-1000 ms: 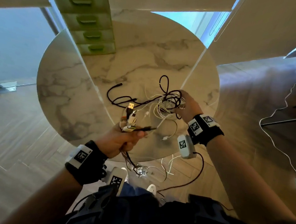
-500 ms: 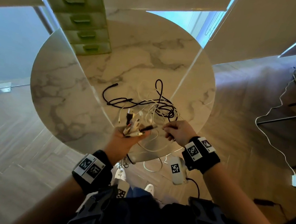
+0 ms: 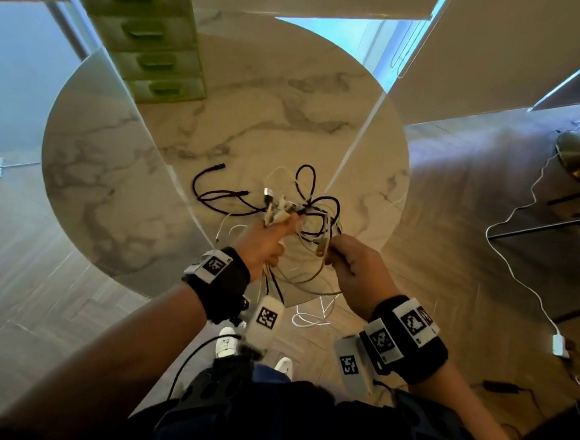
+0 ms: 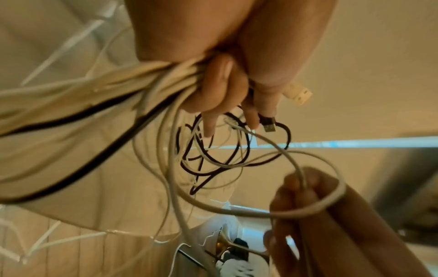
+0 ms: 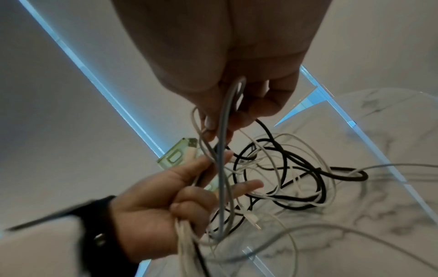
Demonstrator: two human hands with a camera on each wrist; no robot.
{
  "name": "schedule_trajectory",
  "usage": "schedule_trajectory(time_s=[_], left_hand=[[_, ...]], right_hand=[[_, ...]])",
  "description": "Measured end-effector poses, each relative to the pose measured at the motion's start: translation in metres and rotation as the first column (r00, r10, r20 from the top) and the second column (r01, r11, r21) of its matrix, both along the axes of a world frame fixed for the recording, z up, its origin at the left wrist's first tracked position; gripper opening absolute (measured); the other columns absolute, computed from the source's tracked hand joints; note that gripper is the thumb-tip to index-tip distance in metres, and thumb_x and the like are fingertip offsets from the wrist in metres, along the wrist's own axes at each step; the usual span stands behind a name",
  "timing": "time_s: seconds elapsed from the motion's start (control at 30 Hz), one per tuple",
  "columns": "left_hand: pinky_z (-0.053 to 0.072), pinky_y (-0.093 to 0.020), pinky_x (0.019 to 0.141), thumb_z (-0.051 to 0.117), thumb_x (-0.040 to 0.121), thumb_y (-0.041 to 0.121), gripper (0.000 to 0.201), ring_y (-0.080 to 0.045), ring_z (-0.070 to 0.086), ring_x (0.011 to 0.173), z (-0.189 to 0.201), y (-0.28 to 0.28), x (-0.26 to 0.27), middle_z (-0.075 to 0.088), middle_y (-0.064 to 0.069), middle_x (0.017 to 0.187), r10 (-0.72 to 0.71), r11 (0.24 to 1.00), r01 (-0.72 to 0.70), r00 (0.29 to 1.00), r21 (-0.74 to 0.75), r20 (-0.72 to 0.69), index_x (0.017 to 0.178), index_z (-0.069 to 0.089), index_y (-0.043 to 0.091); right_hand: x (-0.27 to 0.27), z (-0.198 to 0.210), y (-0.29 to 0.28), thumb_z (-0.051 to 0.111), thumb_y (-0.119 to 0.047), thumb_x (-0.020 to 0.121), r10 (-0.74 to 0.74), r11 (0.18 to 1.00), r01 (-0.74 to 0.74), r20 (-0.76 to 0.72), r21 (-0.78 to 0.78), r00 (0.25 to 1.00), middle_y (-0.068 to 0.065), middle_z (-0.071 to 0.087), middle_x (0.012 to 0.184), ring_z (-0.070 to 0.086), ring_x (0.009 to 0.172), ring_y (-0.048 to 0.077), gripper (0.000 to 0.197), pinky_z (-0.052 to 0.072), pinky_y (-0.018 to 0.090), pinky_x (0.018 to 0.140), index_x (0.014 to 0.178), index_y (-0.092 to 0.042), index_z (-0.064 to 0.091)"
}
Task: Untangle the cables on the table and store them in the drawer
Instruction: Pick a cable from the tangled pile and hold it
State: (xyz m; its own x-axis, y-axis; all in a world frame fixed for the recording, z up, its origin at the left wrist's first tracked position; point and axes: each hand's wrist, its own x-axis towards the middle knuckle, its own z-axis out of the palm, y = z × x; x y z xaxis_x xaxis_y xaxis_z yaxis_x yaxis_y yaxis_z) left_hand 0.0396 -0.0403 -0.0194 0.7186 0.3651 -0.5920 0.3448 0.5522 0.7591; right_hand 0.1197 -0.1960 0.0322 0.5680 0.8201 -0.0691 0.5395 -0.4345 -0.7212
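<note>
A tangle of black and white cables (image 3: 316, 209) lies near the front of the round marble table (image 3: 113, 173). My left hand (image 3: 274, 232) grips a bundle of cable ends, whose plugs (image 3: 277, 212) stick out past my fingers. In the left wrist view, white cords and one black cord (image 4: 99, 120) run out of that fist, with a USB plug (image 4: 269, 125) below it. My right hand (image 3: 334, 254) pinches a pale grey cable (image 5: 221, 168) just right of the left hand. This cable loops back into the tangle (image 5: 284, 168). The green drawer unit (image 3: 147, 38) stands at the table's far left, its drawers closed.
Loose white cable ends (image 3: 309, 319) hang off the table's front edge above the wooden floor. Another white cord with a small adapter (image 3: 559, 345) runs across the floor on the right. Clear acrylic panels (image 3: 359, 135) cross under the tabletop.
My right hand has come back from the far side of the tangle to the near edge, pinching a pale cable. My left hand has moved forward, closer to the tangle.
</note>
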Motion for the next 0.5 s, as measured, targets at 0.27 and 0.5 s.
schedule_trajectory(time_s=[0.27,0.5], left_hand=[[0.020,-0.014,0.027,0.053,0.095,0.024,0.011,-0.002,0.023,0.031,-0.019,0.040,0.000,0.054,0.008,0.080,0.412,0.870,-0.387,0.911,-0.304,0.019,0.097,0.063,0.018],[0.023,-0.014,0.029,0.056,0.091,0.026,0.015,0.000,0.024,0.034,-0.017,0.026,-0.014,0.060,0.006,0.094,0.347,0.901,-0.304,0.934,-0.309,0.092,0.101,0.065,0.020]], right_hand=[[-0.011,-0.008,-0.051,0.052,0.001,0.090,0.060,0.996,-0.069,-0.135,-0.064,0.989,-0.015,0.060,0.082,0.058,0.080,-0.003,0.019,0.041,0.005,0.071,0.093,-0.013,0.065],[0.011,-0.026,-0.072,0.053,-0.012,0.092,-0.205,0.920,0.153,-0.111,-0.362,0.973,-0.005,0.063,0.101,0.058,0.090,0.003,0.015,0.040,0.008,0.073,0.099,-0.021,0.062]])
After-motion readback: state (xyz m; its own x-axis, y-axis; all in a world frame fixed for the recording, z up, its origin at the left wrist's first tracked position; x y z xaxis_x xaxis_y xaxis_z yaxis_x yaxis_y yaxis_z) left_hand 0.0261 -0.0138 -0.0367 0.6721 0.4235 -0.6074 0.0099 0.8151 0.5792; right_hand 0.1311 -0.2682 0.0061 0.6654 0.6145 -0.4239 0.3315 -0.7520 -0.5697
